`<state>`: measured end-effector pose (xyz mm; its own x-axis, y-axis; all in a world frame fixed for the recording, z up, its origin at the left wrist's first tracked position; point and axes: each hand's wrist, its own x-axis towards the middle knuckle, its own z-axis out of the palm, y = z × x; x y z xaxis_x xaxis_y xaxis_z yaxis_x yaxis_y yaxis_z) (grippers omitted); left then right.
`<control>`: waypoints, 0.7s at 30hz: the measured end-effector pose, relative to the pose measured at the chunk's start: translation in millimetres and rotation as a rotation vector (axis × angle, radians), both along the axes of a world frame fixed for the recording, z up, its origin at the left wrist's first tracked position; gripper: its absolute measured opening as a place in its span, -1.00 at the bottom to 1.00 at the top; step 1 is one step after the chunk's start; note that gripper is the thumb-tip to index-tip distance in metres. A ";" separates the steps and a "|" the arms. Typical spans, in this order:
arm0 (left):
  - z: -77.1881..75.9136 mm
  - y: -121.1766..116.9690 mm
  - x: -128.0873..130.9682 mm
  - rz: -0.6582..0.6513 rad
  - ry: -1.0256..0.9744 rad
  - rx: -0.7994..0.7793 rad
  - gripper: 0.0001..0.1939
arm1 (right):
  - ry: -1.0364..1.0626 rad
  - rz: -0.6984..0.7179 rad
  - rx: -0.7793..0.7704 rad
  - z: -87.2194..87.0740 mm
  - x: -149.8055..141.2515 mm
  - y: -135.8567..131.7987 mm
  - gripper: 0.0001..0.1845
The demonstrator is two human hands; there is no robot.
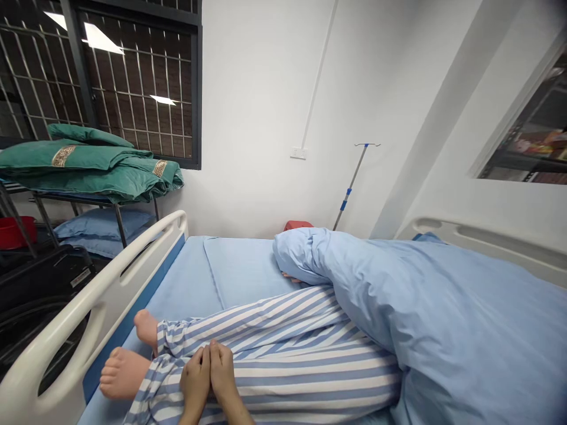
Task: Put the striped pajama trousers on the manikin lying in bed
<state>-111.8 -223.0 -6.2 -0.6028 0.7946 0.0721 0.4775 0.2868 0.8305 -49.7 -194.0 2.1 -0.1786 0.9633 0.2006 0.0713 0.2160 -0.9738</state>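
Left hand [195, 378] and right hand [222, 373] are sitting side by side over the lower part of the nearer leg, thumb sides touching, fingers curling inward into loose fists; cannot tell whether they are pinching any cloth. Blue-and-white striped trousers [310, 378] are covering both legs and lying lengthwise along the bed, directly under the hands. Two bare feet [124, 373] are poking out of the cuffs, pointing toward the pale footboard [106, 289]. A light-blue quilt [452, 307] is covering the figure above the thighs, bunching at its edge; blue sheet [248, 260] is showing beyond the legs. Behind the bed, a hooked pole [354, 177] is leaning slightly near the white wall [257, 118]. Green folded bedding [88, 168] is lying on a rack at left, below the barred window [137, 77].
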 end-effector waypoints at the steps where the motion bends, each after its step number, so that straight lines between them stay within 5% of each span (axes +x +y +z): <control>1: -1.1 -0.8 0.4 -0.008 0.028 -0.026 -0.66 | -0.054 -0.009 0.009 5.1 2.3 -1.0 -0.53; 7: -6.5 -3.0 1.5 -0.119 0.157 -0.095 -0.65 | -0.338 -0.033 0.206 30.7 24.6 -9.9 -0.56; 15: -8.4 -1.4 0.2 -0.136 0.198 -0.074 -0.67 | -0.526 -0.121 0.214 -1.9 29.4 -9.9 -0.52; 21: 14.3 11.2 3.1 -0.204 0.064 0.101 -0.62 | -0.385 -0.122 0.175 -1.9 30.3 -6.5 -0.48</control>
<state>-108.7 -211.8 8.2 -0.4218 0.8865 0.1902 0.5698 0.0961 0.8161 -19.5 -200.5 0.2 -0.1592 0.9394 0.3037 0.4569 0.3428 -0.8208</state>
